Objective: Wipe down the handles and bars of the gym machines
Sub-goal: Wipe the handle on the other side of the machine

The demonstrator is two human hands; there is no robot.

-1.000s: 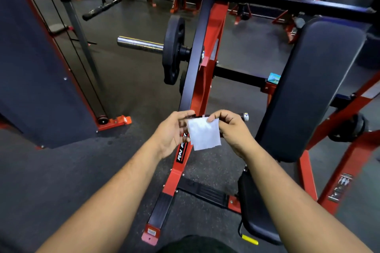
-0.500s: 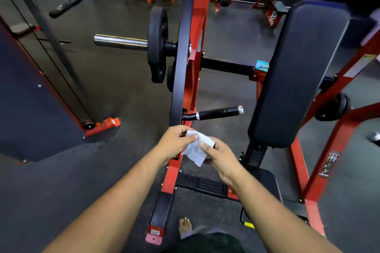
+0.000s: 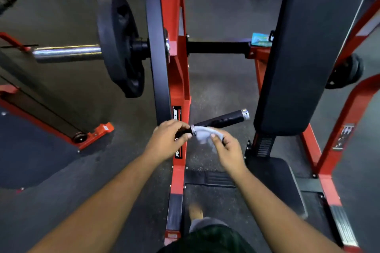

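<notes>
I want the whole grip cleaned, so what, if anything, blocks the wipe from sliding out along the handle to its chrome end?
Nothing visible does. The right hand holds the wipe at the inner end of the handle, beside the left hand gripping near the frame. From there the black grip runs bare to its chrome cap, which stands clear of the back pad.

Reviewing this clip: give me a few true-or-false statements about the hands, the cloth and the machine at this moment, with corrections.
1. The right hand holds the white cloth against the black handle. True.
2. The left hand hangs free at the person's side. False: it grips the handle's near end by the red frame.
3. A weight plate sits on the chrome bar. True.
4. The cloth covers the handle's silver tip. False: the tip is bare; the cloth is near the other end.
</notes>
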